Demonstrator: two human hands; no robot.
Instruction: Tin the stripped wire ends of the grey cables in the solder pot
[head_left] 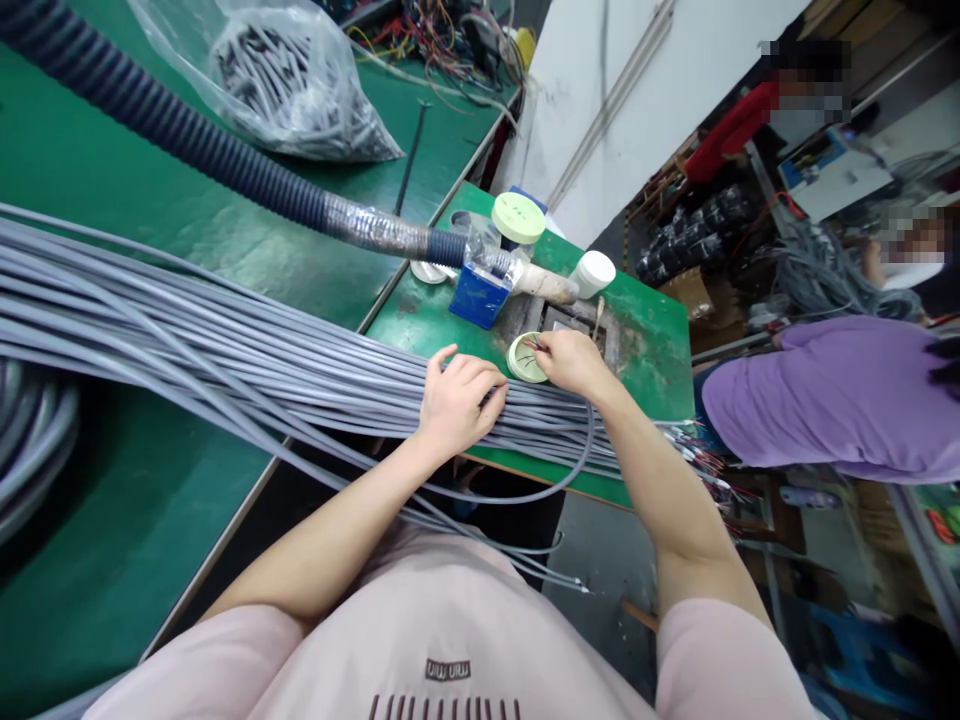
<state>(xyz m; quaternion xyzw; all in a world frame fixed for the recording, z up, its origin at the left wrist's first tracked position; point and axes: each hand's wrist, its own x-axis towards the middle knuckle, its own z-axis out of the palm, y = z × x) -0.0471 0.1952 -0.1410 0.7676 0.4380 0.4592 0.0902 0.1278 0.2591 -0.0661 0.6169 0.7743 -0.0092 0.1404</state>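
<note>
A single gray cable (590, 440) loops up to the right hand (574, 362), whose fingers (546, 344) are pinched narrow around it, its thin wire ends at the mouth of a small round tub (512, 350) on the green bench (405, 325). The left hand (459, 402) lies palm down, fingers loosely spread, on a thick bundle of gray cables (337, 370). Beyond the tub are a blue box (478, 298) and a ribbed black hose (225, 165). At right, a person in purple (832, 395).

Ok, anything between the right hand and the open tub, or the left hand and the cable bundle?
Nothing visible: the right hand holds wire ends at the mouth of the tub, and the left hand lies on the cable bundle.
</note>
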